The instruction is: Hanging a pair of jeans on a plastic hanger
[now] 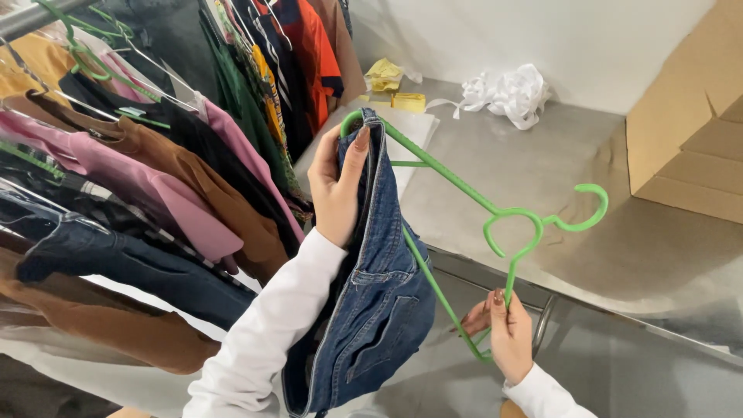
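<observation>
The left hand [337, 190] was closed around the waistband of a blue denim garment [375, 310] draped over one arm of a green plastic hanger [464, 209], while the right hand [507, 329] pinched the hanger's near bar. Hung on one arm only, the heavy denim could have slid off toward the metal table [542, 170].

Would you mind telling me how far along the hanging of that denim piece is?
Done: many garments already hang on the rail at left. In hand: the left hand grips the denim garment at one end of the green hanger, while the right hand holds the hanger's other end. Left: the denim sits on one arm only, and the hanger is not on the rail.
</observation>
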